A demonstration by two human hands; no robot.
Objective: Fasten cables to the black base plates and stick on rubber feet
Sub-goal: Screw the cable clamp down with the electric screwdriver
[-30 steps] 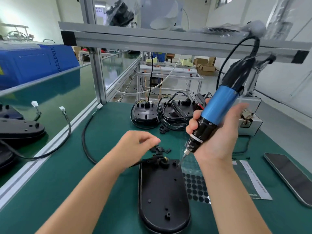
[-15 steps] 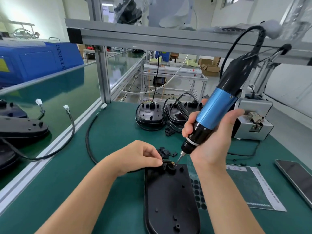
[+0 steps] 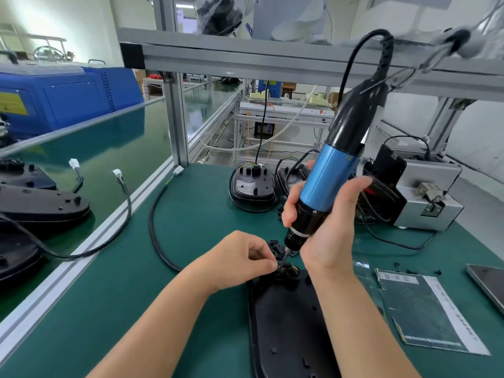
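1. Black oval plastic base plate [image 3: 289, 323], lying flat on the green bench mat [image 3: 191, 214] at six o'clock from our viewpoint, its far end between both hands; we judge this the piece in work.
2. Black round cable [image 3: 152, 222], curving from a white connector at eleven o'clock down to the plate's far end, where a small black clamp [image 3: 286, 271] sits over it.
3. Left hand [image 3: 240, 260]: thumb and forefinger pinched together on the clamp, steadying it; remaining fingers curled.
4. Right hand [image 3: 324, 227]: fingers wrapped tight around the blue-and-black electric screwdriver [image 3: 324, 186], bit tip down at the clamp. We judge the screw is being driven and cannot tell whether it is seated.
5. Done, by our estimate: two black plates with coiled cables [image 3: 252, 189] at twelve o'clock, and more on the conveyor at nine o'clock.
6. Left: rubber feet. We see no feet on this plate; a clear sheet [image 3: 362, 271] at three o'clock is mostly hidden by the right forearm.
7. Loose black clamps [image 3: 274, 245] lie just beyond the plate, suggesting further plates remain.
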